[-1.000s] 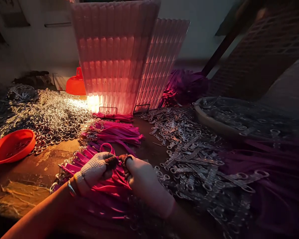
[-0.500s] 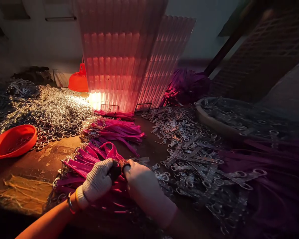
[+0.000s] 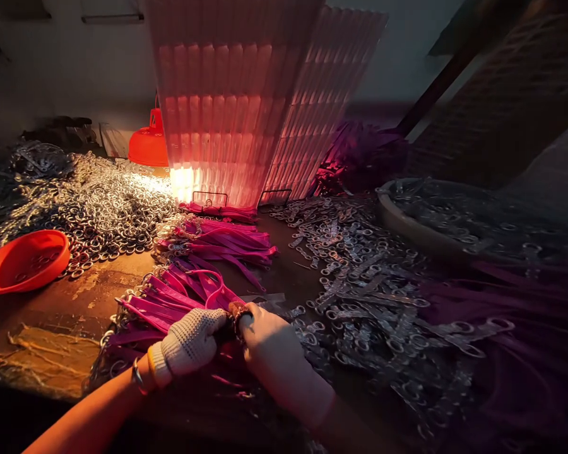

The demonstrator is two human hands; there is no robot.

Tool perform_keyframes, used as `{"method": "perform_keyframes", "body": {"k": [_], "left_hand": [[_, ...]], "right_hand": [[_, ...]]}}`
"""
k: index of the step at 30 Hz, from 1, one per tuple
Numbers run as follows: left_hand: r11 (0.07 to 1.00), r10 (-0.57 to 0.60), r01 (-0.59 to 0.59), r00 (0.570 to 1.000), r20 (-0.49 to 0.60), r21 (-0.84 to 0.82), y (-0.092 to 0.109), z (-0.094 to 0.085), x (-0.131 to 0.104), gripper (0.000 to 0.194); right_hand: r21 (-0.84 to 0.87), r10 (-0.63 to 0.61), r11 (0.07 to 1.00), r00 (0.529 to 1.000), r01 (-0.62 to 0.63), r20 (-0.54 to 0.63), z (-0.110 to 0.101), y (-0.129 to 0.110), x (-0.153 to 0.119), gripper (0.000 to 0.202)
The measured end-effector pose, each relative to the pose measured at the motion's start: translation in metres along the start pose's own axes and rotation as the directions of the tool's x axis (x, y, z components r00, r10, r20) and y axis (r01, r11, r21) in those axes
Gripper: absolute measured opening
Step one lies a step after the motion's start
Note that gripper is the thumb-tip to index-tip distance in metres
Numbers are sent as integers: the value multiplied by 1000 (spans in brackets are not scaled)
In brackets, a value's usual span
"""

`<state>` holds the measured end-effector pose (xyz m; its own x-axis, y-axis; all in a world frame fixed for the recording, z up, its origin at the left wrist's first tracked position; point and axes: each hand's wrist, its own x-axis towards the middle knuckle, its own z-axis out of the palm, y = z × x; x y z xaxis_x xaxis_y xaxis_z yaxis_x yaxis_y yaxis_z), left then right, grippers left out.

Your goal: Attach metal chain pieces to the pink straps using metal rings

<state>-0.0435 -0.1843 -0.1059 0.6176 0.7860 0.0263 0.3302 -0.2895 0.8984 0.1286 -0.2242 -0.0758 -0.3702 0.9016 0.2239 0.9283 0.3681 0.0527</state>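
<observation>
My left hand [image 3: 192, 340], in a white dotted glove, is closed, its thumb pressed toward a dark spot between both hands. What it grips there is hidden. My right hand [image 3: 277, 356], in a pale glove, is closed around the end of a looped magenta strap [image 3: 214, 287]. A reddish-brown textured band [image 3: 239, 309] shows at its fingertips. Beneath and behind the hands lies a bundle of magenta straps [image 3: 158, 306] with metal rings at their left ends. A second strap bundle [image 3: 231, 243] lies farther back.
Metal rings and chain [image 3: 108, 208] are heaped left, near a red lamp [image 3: 149, 145] and a red bowl [image 3: 59, 255]. Metal ring-ended pieces [image 3: 360, 277] spread to the right, beside a wide basin [image 3: 397, 224]. Translucent ribbed sheets [image 3: 218, 126] stand at the back.
My left hand has shifted slightly right and down, closer to my right hand. The black object that showed at its thumb is now mostly hidden. The view has tilted slightly.
</observation>
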Motion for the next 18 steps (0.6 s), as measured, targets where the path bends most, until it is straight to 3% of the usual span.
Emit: {"method": "perform_keyframes", "body": {"k": [4, 7, 10, 14, 18], "left_hand": [[963, -154, 147, 988, -17, -225, 5, -2, 1, 27], [979, -146, 133, 986, -77, -154, 10, 0, 0, 28], [995, -95, 94, 990, -101, -16, 10, 5, -1, 24], [994, -52, 58, 997, -64, 89, 6, 8, -1, 23], [993, -116, 116, 993, -36, -1, 16, -5, 3, 16]], "right_hand": [[91, 59, 993, 987, -73, 151, -17, 0, 1, 35], [90, 128, 981, 918, -174, 376, -28, 1, 6, 36], [51, 208, 965, 871, -257, 444, -29, 1, 9, 27], [70, 35, 995, 915, -69, 402, -22, 1, 7, 15], [106, -117, 991, 927, 84, 357, -23, 4, 5, 13]]}}
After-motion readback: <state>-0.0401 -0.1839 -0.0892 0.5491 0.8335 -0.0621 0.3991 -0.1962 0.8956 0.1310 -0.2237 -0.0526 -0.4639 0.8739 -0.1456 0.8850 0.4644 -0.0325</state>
